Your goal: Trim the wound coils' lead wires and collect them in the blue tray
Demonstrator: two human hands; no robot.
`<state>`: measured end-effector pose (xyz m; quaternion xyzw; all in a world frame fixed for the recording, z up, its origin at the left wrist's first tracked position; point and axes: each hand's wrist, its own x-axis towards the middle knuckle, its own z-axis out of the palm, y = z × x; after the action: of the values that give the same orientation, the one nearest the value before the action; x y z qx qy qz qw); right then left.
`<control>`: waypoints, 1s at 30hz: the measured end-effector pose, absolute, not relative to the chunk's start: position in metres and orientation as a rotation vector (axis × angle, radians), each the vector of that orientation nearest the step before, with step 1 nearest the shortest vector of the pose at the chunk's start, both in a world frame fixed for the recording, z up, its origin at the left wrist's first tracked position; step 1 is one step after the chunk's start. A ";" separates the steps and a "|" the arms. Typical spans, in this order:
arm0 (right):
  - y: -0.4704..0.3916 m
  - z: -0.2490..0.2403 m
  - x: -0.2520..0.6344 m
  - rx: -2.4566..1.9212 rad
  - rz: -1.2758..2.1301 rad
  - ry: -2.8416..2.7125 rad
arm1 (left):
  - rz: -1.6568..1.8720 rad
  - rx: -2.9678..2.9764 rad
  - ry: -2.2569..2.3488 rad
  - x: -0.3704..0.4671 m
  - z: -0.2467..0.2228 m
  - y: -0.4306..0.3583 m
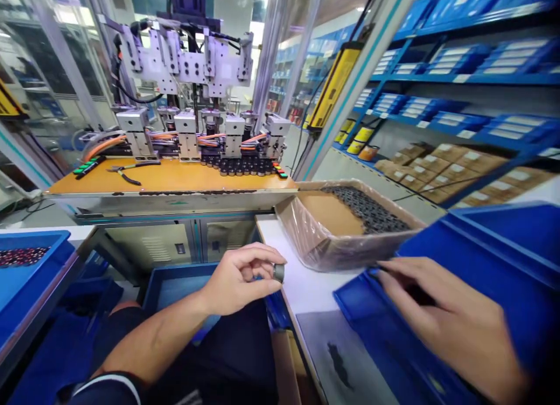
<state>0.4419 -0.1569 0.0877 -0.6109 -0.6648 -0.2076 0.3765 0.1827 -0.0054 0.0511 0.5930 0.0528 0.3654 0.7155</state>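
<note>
Between the thumb and fingers of my left hand (245, 279) is a small dark grey cylindrical part (279, 272), held above the edge of the white table. My right hand (441, 311) is over the blue bin (371, 311) at the right. Its thumb and index finger pinch a small black piece (380, 267), partly hidden and blurred. To the upper right of my left hand stands a plastic-lined cardboard box (324, 247), with many dark parts inside.
A machine with metal clamps (188, 136) rises behind an orange worktop (175, 177) bearing pliers (126, 174) and rows of black parts (245, 166). A blue tray (39, 288) stands left. Blue shelving (464, 78) lines the right background.
</note>
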 end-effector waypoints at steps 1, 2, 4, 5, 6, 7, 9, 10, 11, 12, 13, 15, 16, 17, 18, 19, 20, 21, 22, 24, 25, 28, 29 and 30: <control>-0.154 0.085 0.429 -1.538 -0.519 -1.752 | 0.813 1.302 0.109 0.183 0.051 -0.008; -0.152 0.082 0.415 -1.490 -0.489 -1.806 | 0.808 1.288 0.105 0.183 0.050 -0.011; -0.151 0.074 0.390 -1.402 -0.384 -1.866 | 0.769 1.262 0.114 0.184 0.048 -0.017; -0.153 0.070 0.380 -1.370 -0.324 -1.881 | 0.739 1.252 0.123 0.185 0.046 -0.020; -0.156 0.067 0.373 -1.354 -0.269 -1.882 | 0.713 1.245 0.133 0.186 0.045 -0.023; -0.159 0.065 0.368 -1.343 -0.228 -1.877 | 0.695 1.244 0.141 0.188 0.043 -0.026; -0.166 0.064 0.364 -1.336 -0.177 -1.857 | 0.690 1.244 0.138 0.192 0.040 -0.031; -0.169 0.065 0.365 -1.334 -0.166 -1.841 | 0.685 1.238 0.130 0.195 0.039 -0.034; -0.171 0.066 0.366 -1.335 -0.157 -1.823 | 0.672 1.227 0.122 0.198 0.038 -0.036; -0.173 0.067 0.367 -1.334 -0.147 -1.809 | 0.651 1.213 0.118 0.201 0.037 -0.038; -0.174 0.068 0.368 -1.333 -0.136 -1.796 | 0.627 1.199 0.119 0.204 0.036 -0.039; -0.175 0.070 0.370 -1.323 -0.110 -1.770 | 0.596 1.188 0.115 0.210 0.036 -0.042; -0.175 0.071 0.371 -1.316 -0.097 -1.758 | 0.595 1.191 0.109 0.212 0.036 -0.043; -0.175 0.071 0.371 -1.311 -0.088 -1.749 | 0.600 1.195 0.099 0.214 0.035 -0.044; -0.174 0.072 0.371 -1.309 -0.080 -1.741 | 0.600 1.194 0.091 0.216 0.035 -0.045; -0.174 0.073 0.371 -1.309 -0.074 -1.735 | 0.598 1.186 0.086 0.217 0.034 -0.045; -0.174 0.073 0.371 -1.311 -0.070 -1.733 | 0.591 1.175 0.090 0.218 0.034 -0.045; -0.174 0.073 0.371 -1.311 -0.071 -1.733 | 0.585 1.162 0.102 0.219 0.033 -0.045; -0.175 0.073 0.371 -1.309 -0.074 -1.735 | 0.574 1.148 0.116 0.220 0.033 -0.045; -0.176 0.073 0.371 -1.300 -0.080 -1.740 | 0.549 1.132 0.147 0.221 0.033 -0.044; -0.176 0.072 0.371 -1.298 -0.081 -1.744 | 0.540 1.130 0.162 0.221 0.034 -0.044; -0.177 0.070 0.370 -1.305 -0.068 -1.748 | 0.492 1.110 0.209 0.222 0.037 -0.046; -0.177 0.069 0.370 -1.306 -0.066 -1.747 | 0.462 1.096 0.220 0.222 0.038 -0.047; -0.177 0.069 0.369 -1.307 -0.066 -1.748 | 0.426 1.079 0.224 0.223 0.039 -0.049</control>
<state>0.3692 -0.1772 0.0689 -0.5311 -0.7104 -0.0266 0.4611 0.2229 -0.0488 0.0391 0.5086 0.1054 0.2010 0.8306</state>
